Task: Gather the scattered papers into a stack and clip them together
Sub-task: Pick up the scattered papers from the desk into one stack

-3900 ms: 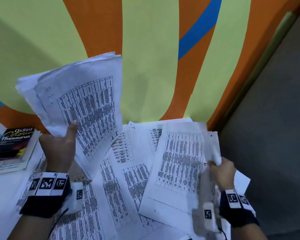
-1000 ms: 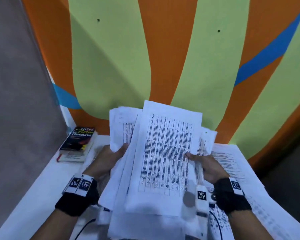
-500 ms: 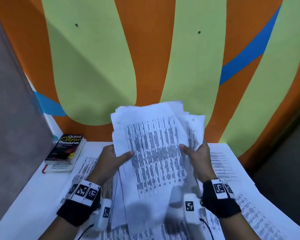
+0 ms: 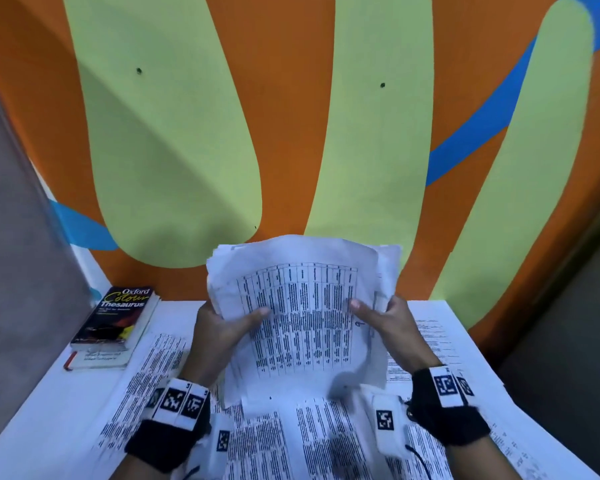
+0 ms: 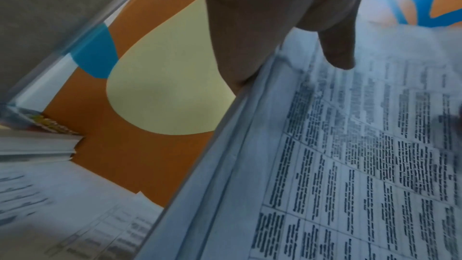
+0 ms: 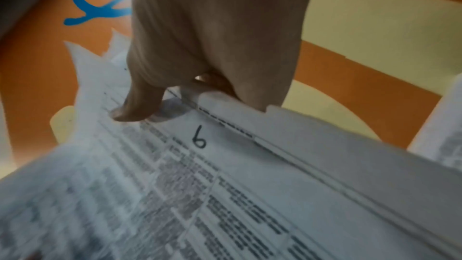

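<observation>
Nearest me, loose printed sheets lie overlapped flat on the white table, thin paper covered in dense black columns of text. Above them I hold the gathered stack of papers upright between both hands, its lower edge just over the sheets on the table. My left hand grips the stack's left edge, thumb pressed flat on the front page and the other fingers hidden behind. My right hand grips the right edge the same way, thumb on the front beside a handwritten "6". The stack is uneven: layered edges stick out at the sides, and the top curls backward in a soft arch. The front page carries a ruled table of small print.

Farther left, a glossy dark paperback, the Oxford Colour Thesaurus, rests on another book at the table's back corner. Behind everything stands a smooth wall painted orange with rounded pale-green shapes and blue bands.
</observation>
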`<state>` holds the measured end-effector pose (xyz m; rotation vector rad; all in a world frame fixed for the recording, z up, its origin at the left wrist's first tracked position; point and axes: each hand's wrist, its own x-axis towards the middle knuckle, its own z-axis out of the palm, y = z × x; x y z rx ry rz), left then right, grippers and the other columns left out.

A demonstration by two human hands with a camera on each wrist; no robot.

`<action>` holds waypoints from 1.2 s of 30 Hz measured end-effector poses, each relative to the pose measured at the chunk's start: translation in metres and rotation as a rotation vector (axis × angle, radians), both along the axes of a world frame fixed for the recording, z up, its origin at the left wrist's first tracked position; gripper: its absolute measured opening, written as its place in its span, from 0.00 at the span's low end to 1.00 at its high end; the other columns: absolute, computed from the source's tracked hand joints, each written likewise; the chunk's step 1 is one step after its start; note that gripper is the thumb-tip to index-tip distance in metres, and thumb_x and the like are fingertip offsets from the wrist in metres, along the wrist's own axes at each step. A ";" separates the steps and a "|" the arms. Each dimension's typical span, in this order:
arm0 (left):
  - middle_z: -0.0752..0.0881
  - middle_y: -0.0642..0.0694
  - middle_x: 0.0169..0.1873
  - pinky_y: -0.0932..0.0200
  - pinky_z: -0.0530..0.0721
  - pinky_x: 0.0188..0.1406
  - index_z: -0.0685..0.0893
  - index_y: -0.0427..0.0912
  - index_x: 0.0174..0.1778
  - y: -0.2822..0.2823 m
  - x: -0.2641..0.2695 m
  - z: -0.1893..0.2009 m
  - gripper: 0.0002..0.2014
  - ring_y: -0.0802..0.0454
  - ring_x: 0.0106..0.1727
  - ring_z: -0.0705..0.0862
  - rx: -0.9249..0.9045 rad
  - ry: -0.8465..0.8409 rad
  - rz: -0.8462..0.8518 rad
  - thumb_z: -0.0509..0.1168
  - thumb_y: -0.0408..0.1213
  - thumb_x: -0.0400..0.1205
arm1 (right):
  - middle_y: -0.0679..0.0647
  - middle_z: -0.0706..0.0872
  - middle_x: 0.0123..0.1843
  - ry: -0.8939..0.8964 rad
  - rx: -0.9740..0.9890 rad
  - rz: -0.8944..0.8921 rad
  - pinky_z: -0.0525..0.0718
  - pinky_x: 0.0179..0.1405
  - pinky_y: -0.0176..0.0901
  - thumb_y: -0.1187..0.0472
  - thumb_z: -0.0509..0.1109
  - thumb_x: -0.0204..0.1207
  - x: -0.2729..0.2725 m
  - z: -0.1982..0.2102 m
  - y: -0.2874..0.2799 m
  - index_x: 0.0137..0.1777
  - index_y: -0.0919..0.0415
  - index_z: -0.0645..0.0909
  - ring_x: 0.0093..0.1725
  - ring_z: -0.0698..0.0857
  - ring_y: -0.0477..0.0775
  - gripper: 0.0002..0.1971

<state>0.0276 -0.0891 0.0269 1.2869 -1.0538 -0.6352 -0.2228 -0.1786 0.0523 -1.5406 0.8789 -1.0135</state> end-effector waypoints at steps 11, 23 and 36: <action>0.83 0.21 0.32 0.37 0.85 0.40 0.78 0.17 0.37 -0.015 -0.006 -0.011 0.44 0.37 0.30 0.83 0.048 0.064 0.106 0.79 0.64 0.59 | 0.47 0.82 0.69 0.126 -0.144 -0.001 0.80 0.65 0.35 0.60 0.69 0.80 0.015 -0.018 -0.010 0.73 0.52 0.70 0.66 0.80 0.35 0.22; 0.90 0.59 0.46 0.74 0.83 0.40 0.81 0.46 0.59 -0.020 -0.023 0.022 0.26 0.72 0.44 0.87 -0.093 0.050 0.178 0.79 0.27 0.67 | 0.54 0.66 0.75 0.021 -0.637 -0.292 0.81 0.61 0.32 0.69 0.73 0.76 0.020 0.017 -0.006 0.83 0.44 0.53 0.73 0.67 0.32 0.43; 0.73 0.55 0.27 0.64 0.69 0.26 0.78 0.45 0.43 -0.023 -0.029 0.025 0.05 0.67 0.23 0.72 -0.079 -0.064 0.232 0.63 0.41 0.83 | 0.55 0.86 0.58 -0.058 -0.150 -0.219 0.80 0.66 0.61 0.71 0.63 0.82 0.020 -0.018 -0.017 0.69 0.59 0.73 0.59 0.84 0.51 0.17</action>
